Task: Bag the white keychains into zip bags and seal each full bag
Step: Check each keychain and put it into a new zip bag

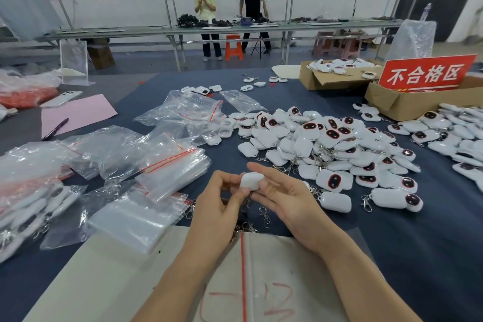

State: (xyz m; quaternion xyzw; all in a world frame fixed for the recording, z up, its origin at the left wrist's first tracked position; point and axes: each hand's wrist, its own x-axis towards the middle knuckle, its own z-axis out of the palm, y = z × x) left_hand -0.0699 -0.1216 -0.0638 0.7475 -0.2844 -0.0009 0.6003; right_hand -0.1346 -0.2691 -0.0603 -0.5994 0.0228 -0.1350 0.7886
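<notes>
A: Entry one: held keychain (251,181). Location?

B: Raised above the near part of the bench (392,243), between left grip (222,198) and right grip (282,198), over a pale sheet (274,269) marked with a red line.

A: State of each grip?

B: Left: narrow, fingertips pinching the left side. Right: thumb below, forefinger along the top, pinching the right side. No bag in either.

A: Reason for the two-sided hold?

B: Probably for turning and checking before bagging, as a judgement only. Chain (247,204) left free, dangling beneath.

A: Facing and long axis?

B: Plain white back toward the camera; dark, red-rimmed face not in sight, presumably turned away. Long axis seemingly across, grip to grip, though partly hidden by fingers. Chain end low, toward the bench.

A: Stock nearby?

B: Loose pile (326,144) on the right, near the right grip. Empty zip bags (167,165) heaped on the left, near the left grip. Filled bags (34,206) further left. Likely so arranged for feeding from the right and bagging on the left.

A: Remainder?

B: Cardboard box (407,104) with red sign (426,73) at far right, well apart from the grips.
</notes>
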